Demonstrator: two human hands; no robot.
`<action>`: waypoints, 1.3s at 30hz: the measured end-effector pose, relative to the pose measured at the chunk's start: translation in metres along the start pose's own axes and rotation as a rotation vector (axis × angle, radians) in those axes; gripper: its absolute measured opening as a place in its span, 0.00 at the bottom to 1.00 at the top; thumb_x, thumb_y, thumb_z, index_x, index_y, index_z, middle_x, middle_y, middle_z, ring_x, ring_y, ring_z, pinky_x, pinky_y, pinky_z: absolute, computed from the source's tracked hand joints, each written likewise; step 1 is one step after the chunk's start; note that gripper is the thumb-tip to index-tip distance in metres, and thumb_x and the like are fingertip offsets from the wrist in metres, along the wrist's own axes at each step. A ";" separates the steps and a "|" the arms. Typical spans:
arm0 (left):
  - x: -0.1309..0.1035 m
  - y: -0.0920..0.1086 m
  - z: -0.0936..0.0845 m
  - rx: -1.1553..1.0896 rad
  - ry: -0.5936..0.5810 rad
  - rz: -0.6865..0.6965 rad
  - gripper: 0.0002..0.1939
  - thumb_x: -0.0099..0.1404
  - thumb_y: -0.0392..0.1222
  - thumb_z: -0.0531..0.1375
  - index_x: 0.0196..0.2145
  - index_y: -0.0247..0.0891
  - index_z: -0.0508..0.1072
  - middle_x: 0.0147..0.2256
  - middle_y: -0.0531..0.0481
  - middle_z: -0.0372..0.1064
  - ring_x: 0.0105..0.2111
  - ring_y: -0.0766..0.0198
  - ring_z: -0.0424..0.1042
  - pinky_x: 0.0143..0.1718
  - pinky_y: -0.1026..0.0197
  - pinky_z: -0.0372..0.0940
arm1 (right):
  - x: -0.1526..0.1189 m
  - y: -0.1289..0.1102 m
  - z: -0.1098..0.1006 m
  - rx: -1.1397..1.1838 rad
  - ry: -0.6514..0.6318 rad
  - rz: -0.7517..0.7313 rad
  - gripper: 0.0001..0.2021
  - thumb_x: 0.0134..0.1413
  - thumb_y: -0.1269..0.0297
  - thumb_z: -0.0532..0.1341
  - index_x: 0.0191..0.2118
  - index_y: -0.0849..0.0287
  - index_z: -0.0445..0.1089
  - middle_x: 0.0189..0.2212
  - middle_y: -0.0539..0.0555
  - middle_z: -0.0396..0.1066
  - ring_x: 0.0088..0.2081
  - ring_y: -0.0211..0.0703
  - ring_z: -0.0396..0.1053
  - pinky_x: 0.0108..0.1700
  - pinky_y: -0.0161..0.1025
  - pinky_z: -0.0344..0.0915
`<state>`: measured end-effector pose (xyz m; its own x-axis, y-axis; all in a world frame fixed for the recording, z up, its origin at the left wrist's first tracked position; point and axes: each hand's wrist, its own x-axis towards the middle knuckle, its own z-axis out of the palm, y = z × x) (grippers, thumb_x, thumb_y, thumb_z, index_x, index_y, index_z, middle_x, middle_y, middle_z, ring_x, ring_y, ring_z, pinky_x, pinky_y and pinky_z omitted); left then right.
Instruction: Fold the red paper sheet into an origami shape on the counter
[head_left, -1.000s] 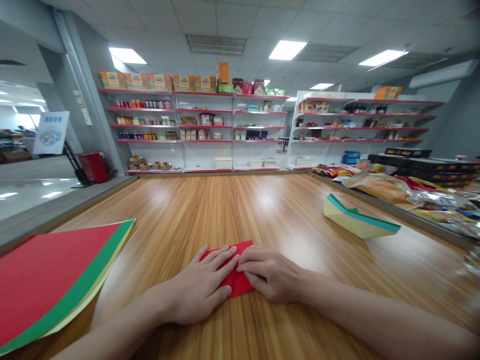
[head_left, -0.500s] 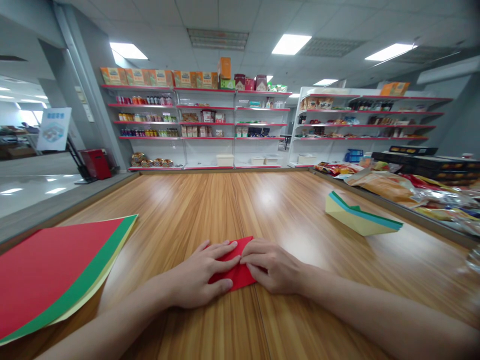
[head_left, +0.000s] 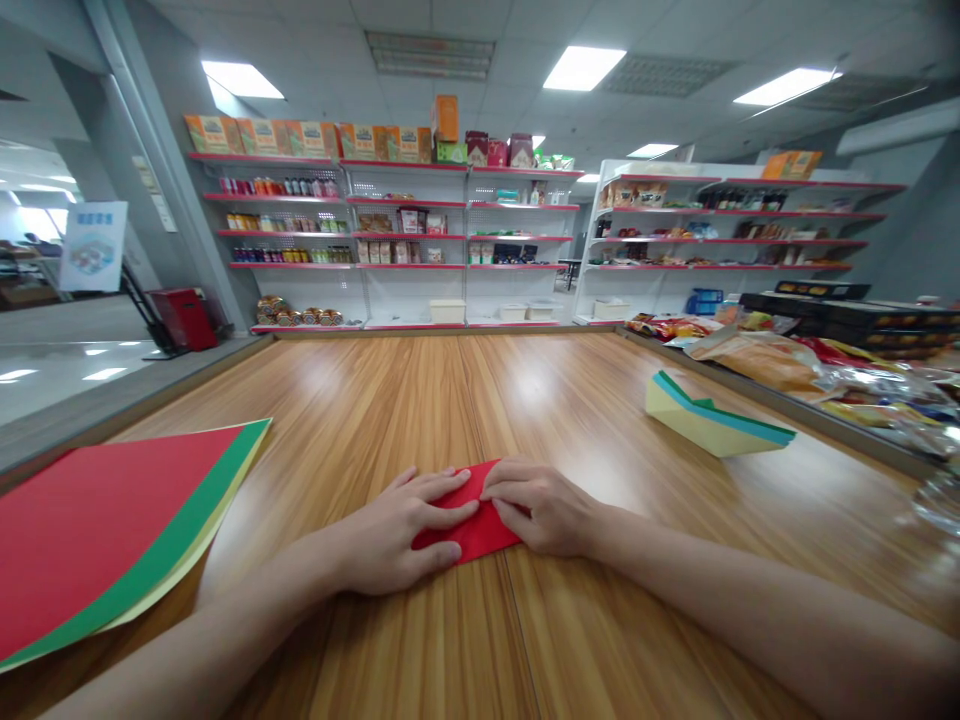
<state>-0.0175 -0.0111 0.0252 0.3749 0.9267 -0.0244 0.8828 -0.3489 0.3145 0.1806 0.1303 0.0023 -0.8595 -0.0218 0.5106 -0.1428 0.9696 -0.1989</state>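
Observation:
A folded piece of red paper (head_left: 480, 535) lies on the wooden table, partly covered by both hands. My left hand (head_left: 401, 530) rests flat on its left part with the fingers spread, holding nothing. On the right part, my right hand (head_left: 544, 505) has its fingers bent and pinched together at the paper, near the tips of my left fingers. What lies under the right fingers is hidden.
Large red, green and pale yellow paper sheets (head_left: 127, 520) lie stacked at the left. A folded paper boat (head_left: 709, 420) in yellow, blue and green stands at the right. Snack packets (head_left: 757, 360) fill the right side beyond the table rim. Stocked shelves (head_left: 405, 240) stand behind.
The view has shifted slightly, so everything sits a little higher. Both hands stay on the red paper, and a bit more of its lower right edge shows beneath my right hand.

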 end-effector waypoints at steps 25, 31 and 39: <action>0.003 0.009 0.004 0.051 0.035 -0.026 0.30 0.67 0.49 0.51 0.64 0.54 0.46 0.65 0.48 0.42 0.63 0.45 0.45 0.60 0.36 0.42 | -0.002 0.016 -0.004 -0.021 0.008 -0.062 0.11 0.55 0.75 0.54 0.37 0.63 0.73 0.35 0.59 0.73 0.38 0.43 0.70 0.42 0.41 0.67; 0.003 0.008 0.006 -0.007 0.007 -0.022 0.30 0.67 0.47 0.50 0.64 0.54 0.44 0.66 0.51 0.37 0.65 0.46 0.37 0.59 0.32 0.37 | -0.001 0.019 -0.004 -0.007 -0.006 -0.047 0.11 0.54 0.77 0.53 0.36 0.64 0.72 0.36 0.59 0.72 0.38 0.43 0.70 0.42 0.40 0.67; 0.003 0.010 0.004 0.034 -0.014 -0.038 0.30 0.67 0.47 0.49 0.64 0.55 0.43 0.66 0.52 0.36 0.65 0.48 0.37 0.59 0.31 0.38 | -0.001 0.023 -0.003 -0.040 0.018 -0.011 0.12 0.52 0.77 0.53 0.37 0.64 0.73 0.36 0.59 0.73 0.37 0.43 0.70 0.40 0.39 0.68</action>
<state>-0.0064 -0.0122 0.0243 0.3443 0.9376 -0.0491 0.9056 -0.3178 0.2808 0.1798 0.1531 0.0002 -0.8492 -0.0285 0.5273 -0.1319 0.9784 -0.1595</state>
